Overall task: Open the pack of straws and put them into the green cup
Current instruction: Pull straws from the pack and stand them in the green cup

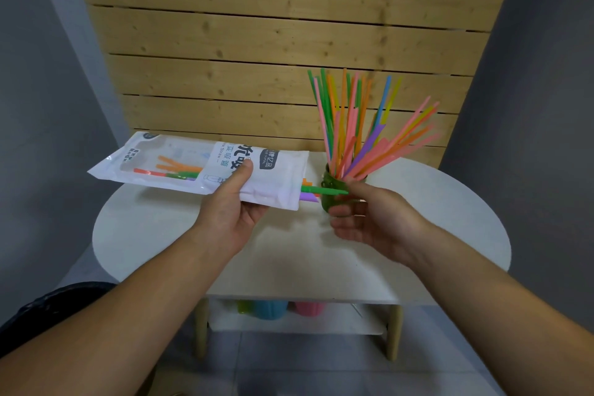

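Your left hand (231, 202) grips the pack (180, 167) above the table (289, 251), thumb on top, open end pointing right. Your right hand (369, 219) pinches the tip of a green straw (324, 191) sticking from that end, just in front of the green cup (329, 204), which holds many straws (350, 125).

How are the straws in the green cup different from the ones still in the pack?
The cup straws stand fanned out of the green cup, many together. The pack straws lie flat inside the pack, only a few. Both are mixed bright colours.
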`<state>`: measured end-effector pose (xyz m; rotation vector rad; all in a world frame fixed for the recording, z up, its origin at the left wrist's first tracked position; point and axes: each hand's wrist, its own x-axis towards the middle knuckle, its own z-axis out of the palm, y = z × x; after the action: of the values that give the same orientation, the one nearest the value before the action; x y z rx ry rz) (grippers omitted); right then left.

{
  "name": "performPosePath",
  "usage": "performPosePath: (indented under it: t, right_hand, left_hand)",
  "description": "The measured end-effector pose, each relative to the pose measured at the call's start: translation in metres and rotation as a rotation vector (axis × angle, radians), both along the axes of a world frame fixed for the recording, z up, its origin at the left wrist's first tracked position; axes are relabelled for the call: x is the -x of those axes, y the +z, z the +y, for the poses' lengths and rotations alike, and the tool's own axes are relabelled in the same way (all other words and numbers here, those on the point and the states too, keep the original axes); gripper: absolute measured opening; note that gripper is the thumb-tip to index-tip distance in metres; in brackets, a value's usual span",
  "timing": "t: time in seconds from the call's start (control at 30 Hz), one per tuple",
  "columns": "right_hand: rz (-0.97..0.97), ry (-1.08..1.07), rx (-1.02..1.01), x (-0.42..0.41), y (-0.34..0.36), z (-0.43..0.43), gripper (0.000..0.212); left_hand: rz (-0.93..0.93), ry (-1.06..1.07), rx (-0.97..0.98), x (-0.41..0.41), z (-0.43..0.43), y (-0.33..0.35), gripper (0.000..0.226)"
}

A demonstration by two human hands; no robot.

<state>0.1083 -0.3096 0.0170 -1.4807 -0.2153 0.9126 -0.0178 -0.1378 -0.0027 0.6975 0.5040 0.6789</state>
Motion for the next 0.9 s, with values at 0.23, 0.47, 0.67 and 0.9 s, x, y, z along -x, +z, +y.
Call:
performPosePath:
  t: [0.23, 0.47, 0.67, 0.9]
  right_hand:
    - [-0.09, -0.024, -0.198, 0.021, -0.003, 0.018, 0.02]
    - [-0.127, -0.079, -0.208, 0.022, -0.006, 0.019, 0.02]
    - [-0.149, -0.128, -0.198, 0.011, 0.001, 0.014, 0.007]
    - [-0.156, -0.114, -0.213, 0.015, 0.0, 0.014, 0.028]
  left_hand:
    - [0.001, 0.027, -0.061, 0.0, 0.001, -0.001, 0.021]
    - [-0.002, 0.048, -0.05, -0.001, -0.001, -0.002, 0.023]
    - [-0.005, 0.053, -0.003, -0.001, 0.0, -0.001, 0.031]
    - [-0.005, 0.051, 0.031, -0.001, -0.001, -0.001, 0.02]
